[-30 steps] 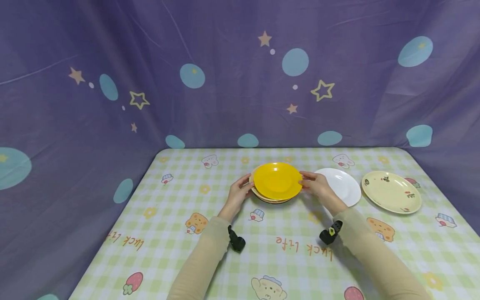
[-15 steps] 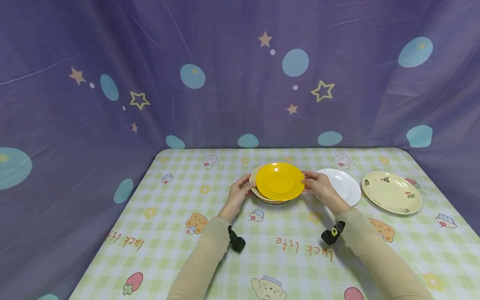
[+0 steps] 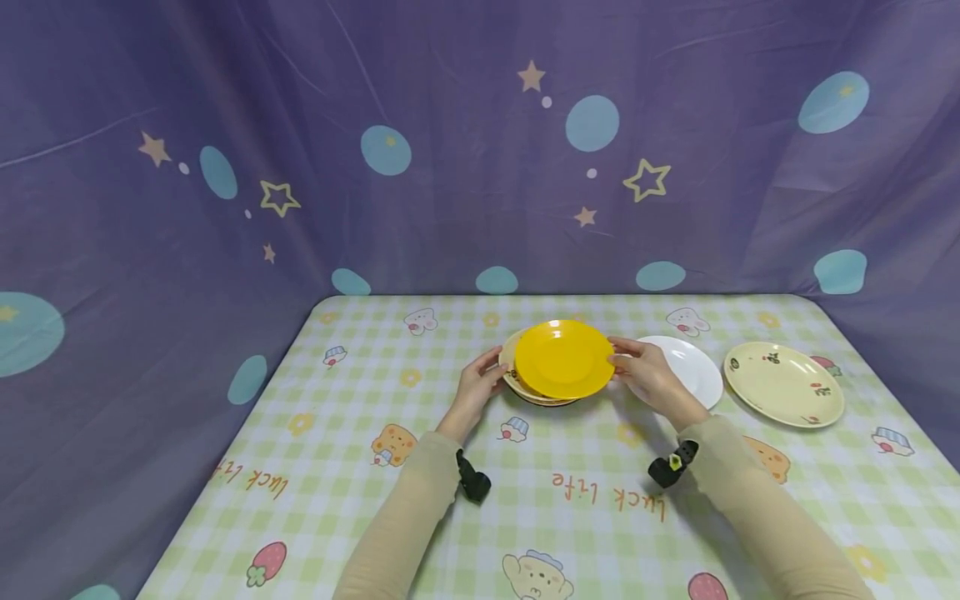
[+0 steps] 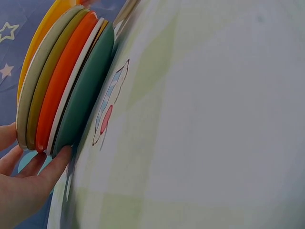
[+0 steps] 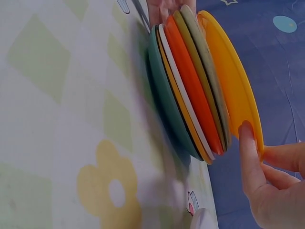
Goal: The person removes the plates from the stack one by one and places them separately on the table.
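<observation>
The yellow plate (image 3: pixel 564 360) is tilted over the stack, its right rim raised and shifted right. My right hand (image 3: pixel 647 371) pinches that rim between thumb and fingers; the right wrist view shows a gap between the yellow plate (image 5: pixel 233 76) and the plates below. On the other side my left hand (image 3: pixel 476 392) grips the edge of the stack of plates (image 4: pixel 66 90), fingertips spread along the rims. The stack has a cream patterned plate (image 3: pixel 512 354) uppermost, then olive, orange, white and other rims, with a green plate (image 5: pixel 164 90) at the bottom.
To the right, a white plate (image 3: pixel 693 375) lies partly behind my right hand. Farther right is a cream oval plate (image 3: pixel 783 385) with small printed pictures. A checked tablecloth (image 3: pixel 337 533) covers the table, and a purple curtain (image 3: pixel 465 208) hangs behind it.
My right hand has drawn the yellow plate rightward and slightly up, uncovering more of the cream plate beneath. My left hand has stayed at the stack's left edge.
</observation>
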### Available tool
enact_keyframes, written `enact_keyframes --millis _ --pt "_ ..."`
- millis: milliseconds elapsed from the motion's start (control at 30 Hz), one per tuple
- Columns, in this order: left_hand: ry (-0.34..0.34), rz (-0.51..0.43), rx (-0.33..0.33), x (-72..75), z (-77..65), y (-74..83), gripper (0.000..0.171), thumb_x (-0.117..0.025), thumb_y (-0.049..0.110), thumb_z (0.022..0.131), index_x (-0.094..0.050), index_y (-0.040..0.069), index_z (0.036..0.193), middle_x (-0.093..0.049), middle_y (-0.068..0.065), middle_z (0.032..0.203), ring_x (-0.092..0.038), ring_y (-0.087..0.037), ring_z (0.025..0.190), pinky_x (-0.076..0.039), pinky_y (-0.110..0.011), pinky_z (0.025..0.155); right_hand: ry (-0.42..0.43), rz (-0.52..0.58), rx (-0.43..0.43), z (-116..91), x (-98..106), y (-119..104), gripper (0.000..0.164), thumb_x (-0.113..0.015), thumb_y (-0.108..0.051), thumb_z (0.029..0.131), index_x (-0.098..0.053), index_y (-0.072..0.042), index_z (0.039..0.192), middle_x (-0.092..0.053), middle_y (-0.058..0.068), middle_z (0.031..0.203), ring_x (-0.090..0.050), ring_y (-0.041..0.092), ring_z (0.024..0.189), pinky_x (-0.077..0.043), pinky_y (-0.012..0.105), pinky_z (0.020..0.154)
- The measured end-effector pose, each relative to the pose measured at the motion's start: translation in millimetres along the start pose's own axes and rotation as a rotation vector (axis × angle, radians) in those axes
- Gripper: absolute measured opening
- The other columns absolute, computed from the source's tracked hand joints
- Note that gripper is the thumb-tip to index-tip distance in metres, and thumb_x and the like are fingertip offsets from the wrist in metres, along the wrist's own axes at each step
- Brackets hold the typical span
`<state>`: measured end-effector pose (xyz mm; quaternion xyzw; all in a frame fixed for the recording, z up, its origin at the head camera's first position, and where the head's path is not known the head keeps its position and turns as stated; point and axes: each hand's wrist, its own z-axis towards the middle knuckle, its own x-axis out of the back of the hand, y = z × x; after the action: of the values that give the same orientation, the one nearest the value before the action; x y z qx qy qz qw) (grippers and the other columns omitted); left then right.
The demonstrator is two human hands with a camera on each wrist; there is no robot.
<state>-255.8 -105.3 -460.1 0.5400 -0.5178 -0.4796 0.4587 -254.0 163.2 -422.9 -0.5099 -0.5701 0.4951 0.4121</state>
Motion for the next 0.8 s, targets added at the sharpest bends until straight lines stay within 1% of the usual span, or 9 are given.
enact_keyframes --millis 133,300,400,600,700,800 --pt "0.003 -0.005 0.005 0.0 0.0 0.3 0.041 -0.055 0.008 0.087 -0.048 0.01 0.127 -0.045 -0.013 0.129 -0.054 -0.019 0.101 -0.048 -0.034 0.083 0.007 -0.054 -0.002 -0.5 2.8 -0.8 0.049 -0.048 -0.002 0.088 -0.032 0.004 0.134 -0.042 0.019 0.12 -0.055 0.004 0.067 -0.05 0.017 0.065" --pt "0.01 -0.016 0.015 -0.3 0.2 0.2 0.042 -0.055 0.007 0.086 -0.048 0.01 0.127 -0.045 -0.013 0.129 -0.054 -0.02 0.1 -0.048 -0.035 0.084 0.026 -0.135 0.007 -1.9 8.4 -2.1 0.049 -0.049 -0.004 0.088 -0.033 0.002 0.134 -0.045 0.02 0.12 -0.056 0.002 0.07 -0.05 0.017 0.066" --pt "0.014 -0.017 0.016 -0.8 0.4 0.2 0.042 -0.056 0.007 0.085 -0.049 0.01 0.127 -0.046 -0.013 0.129 -0.055 -0.02 0.099 -0.048 -0.034 0.083 0.022 -0.145 0.003 -4.3 12.5 -2.8 0.049 -0.048 -0.003 0.088 -0.033 0.002 0.134 -0.044 0.02 0.121 -0.056 0.002 0.07 -0.051 0.017 0.067" --pt "0.021 0.006 0.016 -1.4 0.7 -0.1 0.041 -0.056 0.009 0.086 -0.049 0.011 0.127 -0.047 -0.011 0.128 -0.056 -0.018 0.097 -0.05 -0.032 0.08 0.015 -0.159 -0.021 -9.1 21.8 -5.8 0.05 -0.048 -0.004 0.089 -0.032 0.002 0.135 -0.039 0.025 0.127 -0.057 0.001 0.072 -0.051 0.02 0.069" --pt "0.024 0.006 0.016 -1.3 1.1 -0.6 0.042 -0.056 0.009 0.086 -0.049 0.011 0.127 -0.046 -0.011 0.128 -0.055 -0.018 0.096 -0.049 -0.031 0.081 0.009 -0.154 -0.019 -11.9 26.6 -7.1 0.05 -0.049 -0.004 0.088 -0.032 0.002 0.135 -0.041 0.024 0.125 -0.058 0.003 0.072 -0.052 0.021 0.068" --pt "0.022 0.003 0.012 -1.3 1.2 -0.7 0.042 -0.055 0.008 0.086 -0.048 0.01 0.127 -0.046 -0.012 0.128 -0.056 -0.017 0.095 -0.049 -0.031 0.081 -0.004 -0.155 -0.014 -15.5 31.8 -7.6 0.051 -0.05 -0.004 0.088 -0.03 0.004 0.135 -0.045 0.018 0.119 -0.058 0.003 0.073 -0.052 0.021 0.069"
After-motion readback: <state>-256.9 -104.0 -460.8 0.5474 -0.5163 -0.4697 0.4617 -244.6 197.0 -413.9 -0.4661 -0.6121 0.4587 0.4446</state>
